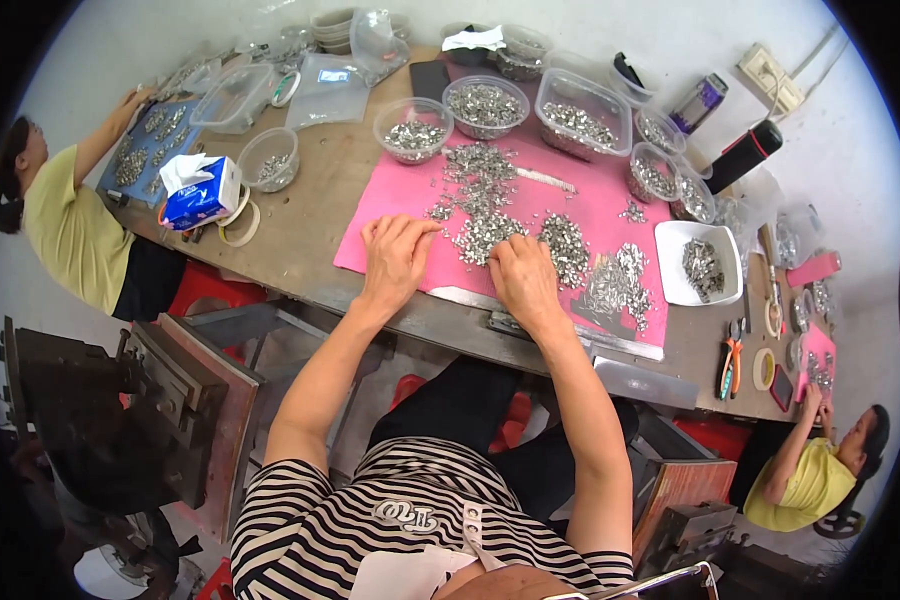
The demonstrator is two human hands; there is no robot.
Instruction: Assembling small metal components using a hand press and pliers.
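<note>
1. Head view: at frame centre the left hand [395,255] lies palm-down on the pink mat [390,205], fingers loosely together, holding nothing visible
2. The right hand [523,275] curls beside it, fingertips at the pile of small metal pieces [485,235]; whether it pinches one, I cannot tell
3. Clear tubs [485,105] of the same pieces stand in the upper centre

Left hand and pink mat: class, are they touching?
Touching. The head view shows the left hand lying palm-down flat on the pink mat, fingers spread beside the small metal parts, no gap visible.
</note>
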